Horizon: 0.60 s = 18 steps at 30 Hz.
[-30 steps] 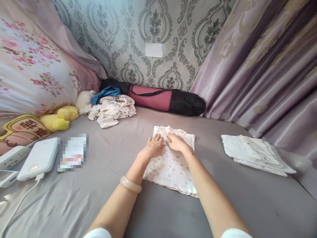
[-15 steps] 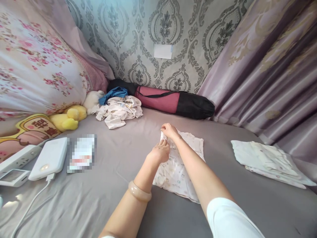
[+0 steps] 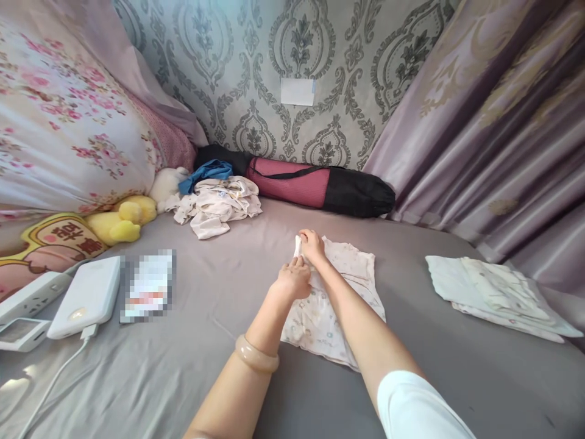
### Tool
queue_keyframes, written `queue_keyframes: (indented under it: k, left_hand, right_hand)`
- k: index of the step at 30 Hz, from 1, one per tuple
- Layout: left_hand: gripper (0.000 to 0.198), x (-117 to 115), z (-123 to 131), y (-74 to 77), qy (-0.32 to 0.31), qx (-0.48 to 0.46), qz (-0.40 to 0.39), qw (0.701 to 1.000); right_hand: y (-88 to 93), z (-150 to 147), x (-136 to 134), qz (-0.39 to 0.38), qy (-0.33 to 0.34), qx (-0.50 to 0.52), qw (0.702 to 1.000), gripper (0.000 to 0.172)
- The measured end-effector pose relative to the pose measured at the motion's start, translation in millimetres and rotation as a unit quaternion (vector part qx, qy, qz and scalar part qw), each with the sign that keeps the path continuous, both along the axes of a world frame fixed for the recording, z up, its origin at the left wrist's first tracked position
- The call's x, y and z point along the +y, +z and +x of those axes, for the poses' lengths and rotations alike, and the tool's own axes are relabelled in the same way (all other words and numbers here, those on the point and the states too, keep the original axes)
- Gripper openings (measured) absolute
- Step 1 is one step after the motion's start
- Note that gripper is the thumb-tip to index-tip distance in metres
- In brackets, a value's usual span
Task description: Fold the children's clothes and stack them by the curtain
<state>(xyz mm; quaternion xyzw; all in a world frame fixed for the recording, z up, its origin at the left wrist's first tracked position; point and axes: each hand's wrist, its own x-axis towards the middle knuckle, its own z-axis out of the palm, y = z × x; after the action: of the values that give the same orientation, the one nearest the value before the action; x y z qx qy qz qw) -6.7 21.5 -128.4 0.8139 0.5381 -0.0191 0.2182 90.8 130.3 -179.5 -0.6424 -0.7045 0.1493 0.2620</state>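
Observation:
A small white printed baby shirt lies spread on the bed in front of me, its far edge and left side partly covered by my hands. My right hand is closed on its upper left part, fingers pinched at the cloth. Just nearer to me, my left hand, below a pale bangle, rests palm down on the left edge with its fingers closed at the fabric. Between the two sets of fingers, a narrow white folded strip of the shirt stands out. My right forearm crosses over the shirt's middle.
Folded white clothes lie at the right. A crumpled clothes pile sits back left, before a black and pink rolled bag. On the left are a yellow plush toy, a power bank with cable, and a power strip.
My right hand has shifted slightly right and turned, exposing the white strip at the shirt's upper left. My left hand stays nearly in place. The view has shifted a little.

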Motion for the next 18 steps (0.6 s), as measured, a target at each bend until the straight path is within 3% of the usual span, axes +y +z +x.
queue_keyframes:
  k: [3,6,9,12,16,18]
  left_hand:
    - [0.026,-1,-3,5.3,0.003,-0.011,0.016,1.000]
    - [0.026,0,-4,6.3,0.050,-0.022,0.063,0.996]
    - [0.032,2,-3,3.4,0.104,-0.018,0.103,0.989]
    - [0.038,5,-3,-0.5,0.120,-0.024,0.100,0.987]
    - [0.054,10,-5,-8.1,0.108,-0.035,0.096,0.989]
    - [0.062,13,-4,-15.1,0.090,-0.028,0.100,0.991]
  right_hand:
    - [5.1,13,-9,0.031,0.014,-0.002,0.999,0.042]
    - [5.8,21,-30,0.085,0.046,-0.053,0.994,0.049]
    - [1.6,18,-51,0.031,0.106,-0.134,0.985,0.054]
    - [0.5,14,-59,-0.046,0.150,-0.171,0.973,0.060]
    - [5.7,19,-57,-0.079,0.160,-0.135,0.975,0.059]
    - [5.4,27,-60,-0.050,0.119,-0.128,0.983,0.058]
